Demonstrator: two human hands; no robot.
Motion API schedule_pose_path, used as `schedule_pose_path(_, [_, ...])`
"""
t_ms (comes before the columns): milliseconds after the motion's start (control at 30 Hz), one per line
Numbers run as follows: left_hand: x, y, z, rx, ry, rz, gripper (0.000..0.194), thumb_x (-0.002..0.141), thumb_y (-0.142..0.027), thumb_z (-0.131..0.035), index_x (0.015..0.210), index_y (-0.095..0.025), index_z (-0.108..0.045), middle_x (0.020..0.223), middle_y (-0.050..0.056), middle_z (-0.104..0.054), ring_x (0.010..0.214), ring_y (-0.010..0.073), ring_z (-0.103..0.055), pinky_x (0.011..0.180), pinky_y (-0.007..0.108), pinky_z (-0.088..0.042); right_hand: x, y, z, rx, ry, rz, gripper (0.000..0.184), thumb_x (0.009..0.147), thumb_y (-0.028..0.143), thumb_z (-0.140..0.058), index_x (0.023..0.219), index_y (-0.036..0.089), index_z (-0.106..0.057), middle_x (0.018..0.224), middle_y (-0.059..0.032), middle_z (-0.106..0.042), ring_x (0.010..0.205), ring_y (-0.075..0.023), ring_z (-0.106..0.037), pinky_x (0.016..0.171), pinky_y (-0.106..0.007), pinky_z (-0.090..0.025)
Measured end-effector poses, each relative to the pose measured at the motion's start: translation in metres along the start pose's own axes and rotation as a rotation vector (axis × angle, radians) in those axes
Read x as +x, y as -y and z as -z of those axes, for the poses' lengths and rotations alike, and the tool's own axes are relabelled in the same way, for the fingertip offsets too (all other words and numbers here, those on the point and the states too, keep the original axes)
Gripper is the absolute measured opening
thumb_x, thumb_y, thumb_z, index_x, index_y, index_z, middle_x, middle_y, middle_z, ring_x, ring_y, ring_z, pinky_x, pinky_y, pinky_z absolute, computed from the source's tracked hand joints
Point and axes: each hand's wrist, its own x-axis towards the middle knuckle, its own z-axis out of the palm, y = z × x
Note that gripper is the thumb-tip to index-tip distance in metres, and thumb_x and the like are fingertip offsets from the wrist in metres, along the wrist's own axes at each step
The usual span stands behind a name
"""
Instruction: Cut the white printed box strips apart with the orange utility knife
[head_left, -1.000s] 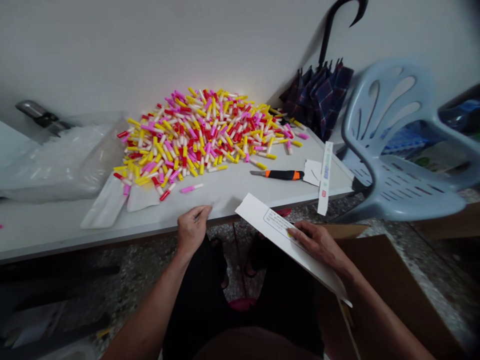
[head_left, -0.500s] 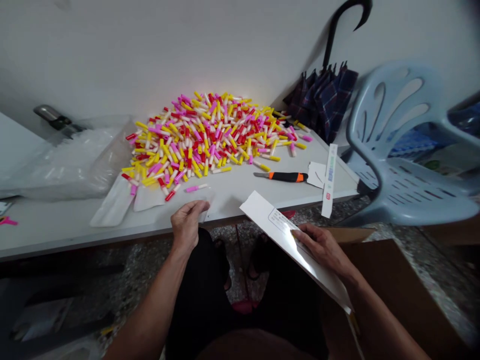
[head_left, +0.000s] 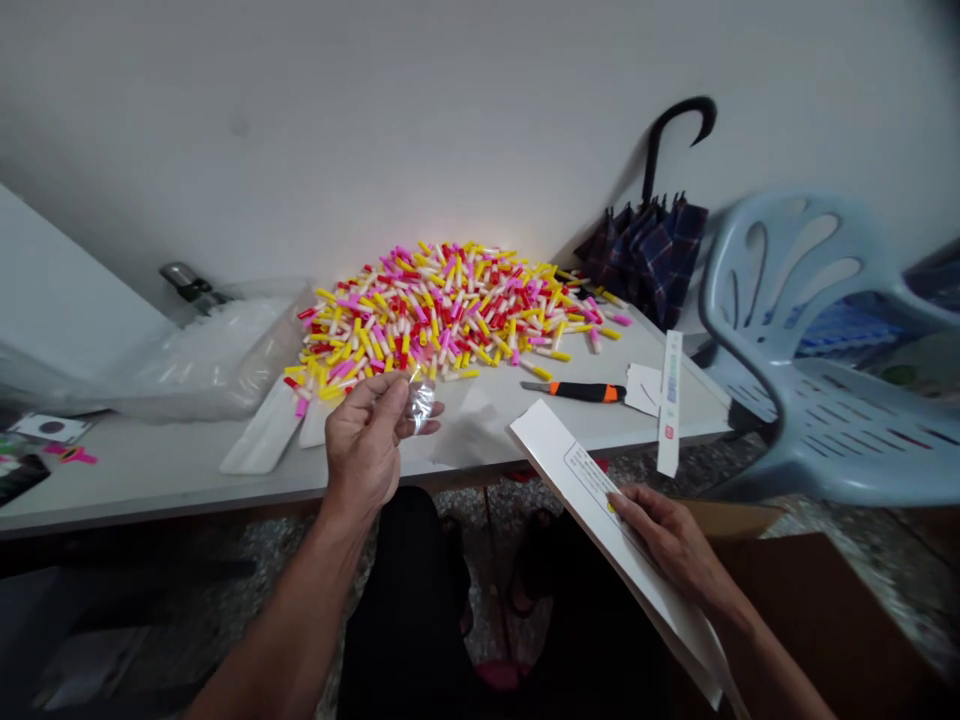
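My left hand [head_left: 369, 432] pinches a small clear plastic bag [head_left: 421, 402] between thumb and forefinger, above the table's front edge. The bag shines and looks flat; whether anything is inside, I cannot tell. In my right hand [head_left: 667, 535] is a long flat white cardboard box [head_left: 574, 500] with printed text near its far end, held tilted over my lap. Something small and yellow shows by the right thumb. Behind the left hand spreads a heap of small tubes [head_left: 450, 310] with white bodies and yellow, red or pink ends.
A utility knife [head_left: 581, 391] with a black and orange handle lies on the table [head_left: 480, 440], beside a printed white strip [head_left: 670, 400]. At left is a large clear plastic bag [head_left: 225, 355]. A folded umbrella [head_left: 652, 250], a light blue chair [head_left: 802, 380] and a cardboard box [head_left: 832, 610] stand right.
My left hand has risen from the table edge, and the small clear bag now shows plainly in it. The view has tilted upward. My right hand still holds the white box.
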Motion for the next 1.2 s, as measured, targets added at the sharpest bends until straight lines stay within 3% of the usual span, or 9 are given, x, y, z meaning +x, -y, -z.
schedule_pose_path(167, [0.015, 0.0, -0.012, 0.022, -0.025, -0.105, 0.043, 0.079, -0.048, -0.082, 0.105, -0.017, -0.066, 0.09, 0.006, -0.078, 0.064, 0.0177, -0.074, 0.055, 0.028, -0.062, -0.006, 0.001, 0.009, 0.021, -0.053, 0.032, 0.048, 0.092, 0.067, -0.064, 0.084, 0.02, -0.069, 0.077, -0.0015, -0.059, 0.072, -0.0177, -0.049, 0.064, -0.03, -0.041])
schedule_pose_path(300, [0.038, 0.056, 0.011, 0.226, -0.125, -0.088, 0.042, 0.088, -0.049, -0.068, 0.112, -0.015, -0.064, 0.102, 0.01, -0.078, 0.058, 0.0149, -0.071, 0.045, 0.022, -0.052, -0.017, -0.002, 0.015, 0.037, -0.091, -0.006, 0.048, 0.091, 0.068, -0.066, 0.085, 0.02, -0.068, 0.076, -0.0008, -0.058, 0.071, -0.0167, -0.047, 0.063, -0.029, -0.04])
schedule_pose_path(467, [0.058, 0.136, 0.073, 0.659, -0.224, -0.047, 0.037, 0.093, -0.043, -0.054, 0.113, -0.014, -0.067, 0.094, 0.007, -0.076, 0.048, 0.0108, -0.062, 0.046, 0.021, -0.046, -0.025, -0.006, 0.02, -0.02, -0.091, -0.035, 0.05, 0.09, 0.069, -0.066, 0.085, 0.019, -0.068, 0.074, -0.0004, -0.057, 0.068, -0.0162, -0.046, 0.061, -0.029, -0.039])
schedule_pose_path(600, [0.066, 0.153, 0.104, 0.957, -0.246, -0.124, 0.038, 0.095, -0.039, -0.051, 0.118, -0.014, -0.069, 0.098, 0.012, -0.077, 0.083, 0.0243, -0.074, 0.079, 0.036, -0.059, -0.017, -0.001, 0.019, -0.122, -0.074, -0.004, 0.05, 0.09, 0.069, -0.064, 0.086, 0.02, -0.07, 0.075, -0.0011, -0.06, 0.07, -0.0177, -0.05, 0.062, -0.03, -0.04])
schedule_pose_path(700, [0.06, 0.144, 0.104, 1.163, -0.231, -0.31, 0.049, 0.094, -0.037, -0.057, 0.135, -0.012, -0.065, 0.13, 0.023, -0.07, 0.123, 0.0381, -0.065, 0.105, 0.054, -0.051, -0.008, 0.002, 0.016, -0.203, -0.053, 0.014, 0.05, 0.092, 0.069, -0.062, 0.09, 0.02, -0.072, 0.078, -0.0026, -0.064, 0.074, -0.0201, -0.054, 0.065, -0.032, -0.042])
schedule_pose_path(767, [0.047, 0.136, 0.097, 1.201, -0.157, -0.497, 0.053, 0.094, -0.039, -0.063, 0.14, -0.014, -0.063, 0.146, 0.023, -0.06, 0.136, 0.0392, -0.056, 0.115, 0.057, -0.042, -0.005, 0.003, 0.013, -0.24, -0.048, 0.016, 0.049, 0.093, 0.068, -0.06, 0.093, 0.021, -0.073, 0.08, -0.0032, -0.065, 0.076, -0.0209, -0.055, 0.066, -0.032, -0.043])
schedule_pose_path(833, [0.031, 0.133, 0.088, 1.107, 0.057, -0.601, 0.043, 0.096, -0.043, -0.066, 0.131, -0.019, -0.071, 0.144, 0.017, -0.063, 0.136, 0.0333, -0.056, 0.119, 0.051, -0.042, -0.004, 0.001, 0.011, -0.255, -0.05, 0.015, 0.05, 0.094, 0.068, -0.059, 0.092, 0.021, -0.073, 0.079, -0.0028, -0.065, 0.075, -0.0208, -0.055, 0.066, -0.033, -0.043])
schedule_pose_path(967, [0.008, 0.147, 0.078, 0.921, 0.524, -0.478, 0.033, 0.088, -0.048, -0.079, 0.112, -0.025, -0.079, 0.131, 0.01, -0.071, 0.124, 0.0273, -0.063, 0.11, 0.044, -0.051, -0.008, -0.004, 0.01, -0.271, -0.053, -0.006, 0.051, 0.093, 0.069, -0.059, 0.09, 0.02, -0.073, 0.077, -0.0024, -0.064, 0.075, -0.0209, -0.055, 0.066, -0.033, -0.043])
schedule_pose_path(1200, [0.014, 0.169, 0.078, 0.989, 0.519, -0.411, 0.018, 0.085, -0.043, -0.084, 0.097, -0.029, -0.084, 0.117, 0.008, -0.075, 0.112, 0.0269, -0.064, 0.103, 0.047, -0.05, -0.013, -0.012, 0.009, -0.246, -0.048, -0.035, 0.052, 0.094, 0.068, -0.06, 0.094, 0.019, -0.075, 0.081, -0.0038, -0.069, 0.075, -0.0208, -0.057, 0.066, -0.032, -0.044])
